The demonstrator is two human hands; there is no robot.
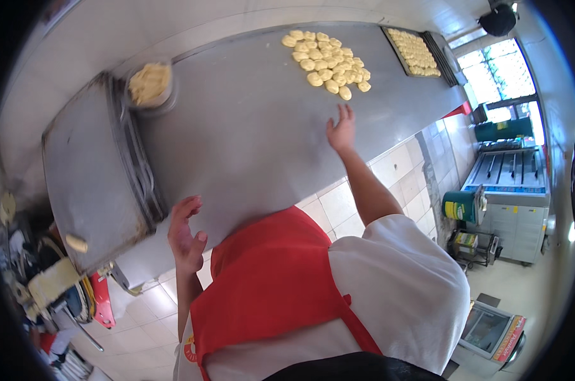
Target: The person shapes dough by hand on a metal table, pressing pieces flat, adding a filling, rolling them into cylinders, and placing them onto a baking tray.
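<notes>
My right hand [342,131] reaches out over the steel table [249,140], fingers spread, holding nothing. It is a short way below a heap of several yellow dough pieces [328,63]. My left hand [186,235] hovers open near the table's front edge, beside a stack of metal trays [90,178]. A single dough piece [76,243] lies on the near corner of that stack. A metal bowl of yellow dough [150,84] stands behind the trays.
A baking tray filled with dough pieces [414,52] lies at the table's far right end. On the tiled floor stand a green bucket [460,206], an oven unit [513,190], and red equipment [100,298] at lower left.
</notes>
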